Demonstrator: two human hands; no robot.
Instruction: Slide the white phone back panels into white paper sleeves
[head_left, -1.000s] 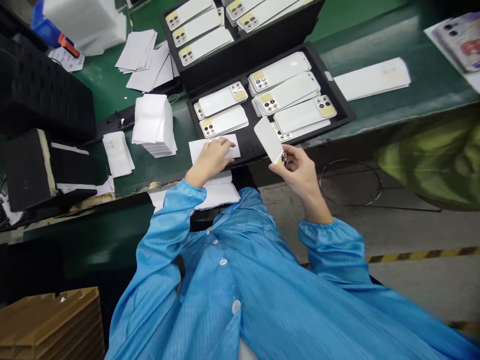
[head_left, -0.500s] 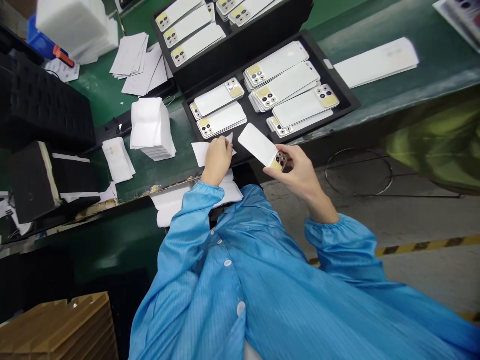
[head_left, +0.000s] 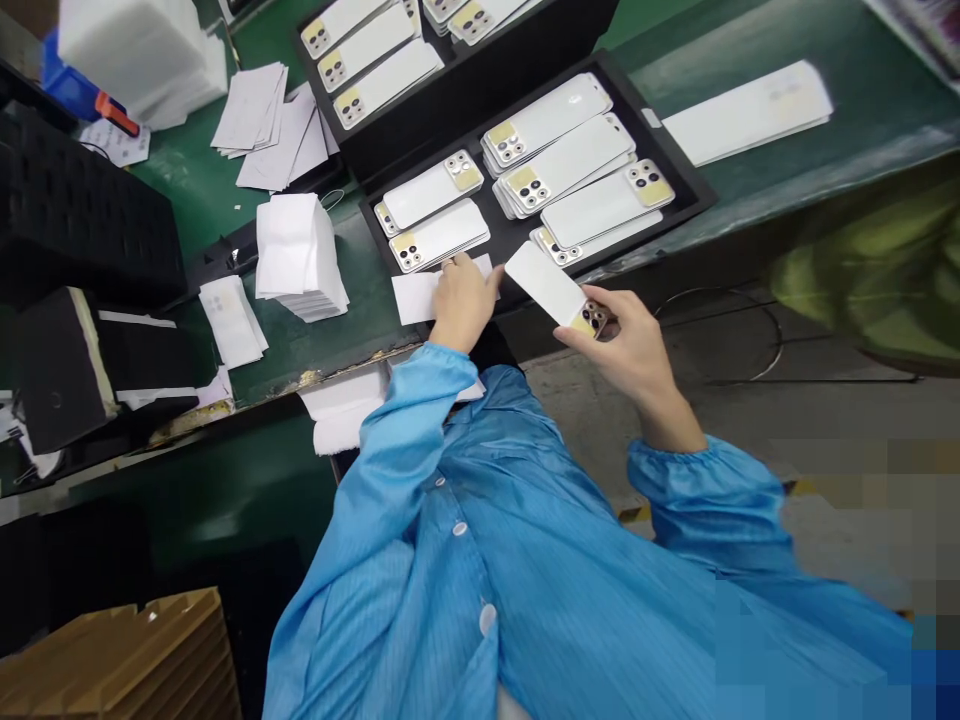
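Note:
My right hand (head_left: pixel 626 340) pinches a white phone back cover (head_left: pixel 546 283) by its camera end, thumb and fingers on its edges. The cover is tilted, its plain end pointing up and left, and a yellowish band lies beside its camera rings. At the bench edge my left hand (head_left: pixel 465 300) is closed over a white sheet (head_left: pixel 414 298), fingers bent down on it and thumb reaching right; the fingertips are partly hidden. Just beyond both hands lies a black tray (head_left: pixel 694 195) holding several similar covers (head_left: pixel 574 160) in overlapping rows.
Behind the tray stands a black box (head_left: pixel 480 95) with more covers. To the left are a stack of folded white wipes (head_left: pixel 300 250), loose papers (head_left: pixel 255 110) and black racks (head_left: pixel 90 200). White strips (head_left: pixel 750 110) lie right. A brown ribbed stack (head_left: pixel 127 660) sits at lower left.
My right hand has moved a little right with the phone back cover. My left hand has shifted right and its thumb has spread away from the fingers; the sheet under it has moved slightly right.

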